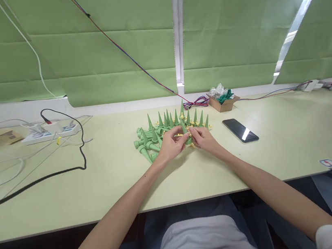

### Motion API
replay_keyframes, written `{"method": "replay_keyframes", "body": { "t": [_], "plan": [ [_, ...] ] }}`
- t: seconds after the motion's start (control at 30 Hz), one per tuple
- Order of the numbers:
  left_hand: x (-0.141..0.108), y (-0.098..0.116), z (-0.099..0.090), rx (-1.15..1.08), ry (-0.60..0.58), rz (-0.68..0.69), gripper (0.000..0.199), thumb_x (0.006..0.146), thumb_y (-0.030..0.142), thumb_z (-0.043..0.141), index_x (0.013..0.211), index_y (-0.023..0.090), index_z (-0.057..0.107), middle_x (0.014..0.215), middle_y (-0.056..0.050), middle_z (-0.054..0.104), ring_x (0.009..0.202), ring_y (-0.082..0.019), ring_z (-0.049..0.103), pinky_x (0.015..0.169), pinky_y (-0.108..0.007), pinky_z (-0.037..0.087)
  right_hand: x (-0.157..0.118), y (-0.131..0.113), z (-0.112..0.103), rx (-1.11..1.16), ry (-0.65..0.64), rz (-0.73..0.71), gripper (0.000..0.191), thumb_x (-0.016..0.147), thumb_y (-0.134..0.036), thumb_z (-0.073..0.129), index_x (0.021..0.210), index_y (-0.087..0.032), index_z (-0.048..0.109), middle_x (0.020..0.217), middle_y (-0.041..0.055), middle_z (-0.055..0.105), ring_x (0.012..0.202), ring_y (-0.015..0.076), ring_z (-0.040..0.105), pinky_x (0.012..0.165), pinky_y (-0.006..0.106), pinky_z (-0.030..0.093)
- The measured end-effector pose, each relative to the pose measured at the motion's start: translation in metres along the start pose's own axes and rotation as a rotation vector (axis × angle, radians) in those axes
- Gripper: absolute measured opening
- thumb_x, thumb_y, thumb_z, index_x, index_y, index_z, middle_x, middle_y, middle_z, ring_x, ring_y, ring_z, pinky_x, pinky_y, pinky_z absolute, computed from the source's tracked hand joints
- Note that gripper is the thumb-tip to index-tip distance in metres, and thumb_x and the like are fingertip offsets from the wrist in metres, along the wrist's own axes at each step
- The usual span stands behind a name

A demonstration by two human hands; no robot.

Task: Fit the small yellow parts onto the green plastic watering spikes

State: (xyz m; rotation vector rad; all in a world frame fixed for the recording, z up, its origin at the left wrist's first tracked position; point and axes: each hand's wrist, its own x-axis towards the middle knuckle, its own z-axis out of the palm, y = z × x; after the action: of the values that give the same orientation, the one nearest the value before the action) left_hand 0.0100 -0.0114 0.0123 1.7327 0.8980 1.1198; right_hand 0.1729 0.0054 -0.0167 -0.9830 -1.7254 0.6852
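Observation:
My left hand point(172, 143) is closed around a green plastic spike point(183, 127) held upright, its pointed end up. On the other side my right hand point(204, 139) pinches a small yellow piece point(189, 132) against the spike; the fingers partly cover where they meet. Behind both hands stands a row of similar green spikes point(165, 120), points up, several with yellow bits at their bases. To the left of my left hand more green spikes point(145, 152) lie and stand in a loose pile on the table.
A black phone point(241, 130) lies right of my hands. Behind it stands a small cardboard box point(224, 104) with plastic and green material inside, beside coiled red-blue wire point(196, 102). At left are a power strip point(51, 133), a black cable point(82, 152) and cardboard pieces point(10, 137).

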Motion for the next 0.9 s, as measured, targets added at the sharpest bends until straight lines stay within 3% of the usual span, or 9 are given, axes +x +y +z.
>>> {"method": "replay_keyframes", "body": {
  "t": [0.23,0.43,0.57,0.67,0.73,0.8,0.9],
  "plan": [
    [-0.002,-0.001,0.002,0.076,-0.005,0.046,0.028,0.084,0.044,0.061,0.076,0.02,0.052,0.052,0.003,0.051,0.043,-0.011,0.05,0.041,-0.023,0.036,0.001,0.0,-0.001,-0.084,0.016,-0.022,0.057,0.096,-0.053,0.038,0.048,-0.022,0.033,0.041,-0.0021,0.039,0.044,0.0107,0.038,0.049,0.026,0.03],
    [-0.002,-0.005,0.002,0.243,0.027,0.127,0.016,0.083,0.031,0.06,0.09,0.017,0.063,0.061,0.0,0.06,0.05,-0.012,0.055,0.049,-0.024,0.046,0.002,0.001,-0.001,-0.094,0.033,-0.019,0.059,0.095,-0.059,0.037,0.049,-0.021,0.034,0.041,-0.0021,0.038,0.044,0.0104,0.037,0.047,0.025,0.029],
    [0.0,-0.006,0.004,0.179,0.083,0.143,0.026,0.077,0.02,0.059,0.102,0.018,0.065,0.093,-0.006,0.069,0.071,-0.014,0.065,0.056,-0.023,0.052,0.003,0.004,0.0,-0.029,0.082,0.002,0.058,0.094,-0.065,0.037,0.055,-0.021,0.038,0.045,-0.0028,0.04,0.044,0.0101,0.037,0.046,0.025,0.029],
    [0.003,-0.009,0.003,0.053,0.174,0.136,0.025,0.079,0.023,0.058,0.103,0.019,0.062,0.117,-0.009,0.062,0.082,-0.016,0.066,0.052,-0.022,0.053,0.002,0.004,0.0,0.031,0.11,0.017,0.057,0.093,-0.066,0.038,0.058,-0.021,0.04,0.047,-0.0034,0.039,0.043,0.0098,0.038,0.044,0.024,0.029],
    [0.006,-0.011,0.001,-0.013,0.253,0.11,0.019,0.082,0.03,0.059,0.097,0.018,0.06,0.112,-0.009,0.061,0.078,-0.015,0.065,0.047,-0.021,0.051,0.002,0.003,0.0,0.062,0.118,0.022,0.056,0.093,-0.067,0.038,0.06,-0.021,0.04,0.048,-0.0038,0.039,0.042,0.0096,0.038,0.043,0.024,0.03],
    [0.009,-0.013,-0.002,-0.065,0.298,0.066,0.019,0.082,0.035,0.062,0.088,0.017,0.058,0.094,-0.007,0.062,0.073,-0.015,0.063,0.043,-0.02,0.048,0.001,0.001,0.0,0.087,0.121,0.023,0.056,0.092,-0.067,0.038,0.061,-0.021,0.04,0.049,-0.0039,0.039,0.043,0.0095,0.038,0.043,0.024,0.03],
    [0.01,-0.012,-0.005,-0.14,0.237,-0.055,0.028,0.082,0.044,0.065,0.082,0.016,0.06,0.079,-0.005,0.062,0.066,-0.014,0.059,0.041,-0.02,0.045,0.001,-0.001,0.0,0.113,0.12,0.017,0.054,0.092,-0.068,0.039,0.063,-0.022,0.04,0.051,-0.0035,0.042,0.044,0.0098,0.04,0.043,0.024,0.031]
  ]
}}
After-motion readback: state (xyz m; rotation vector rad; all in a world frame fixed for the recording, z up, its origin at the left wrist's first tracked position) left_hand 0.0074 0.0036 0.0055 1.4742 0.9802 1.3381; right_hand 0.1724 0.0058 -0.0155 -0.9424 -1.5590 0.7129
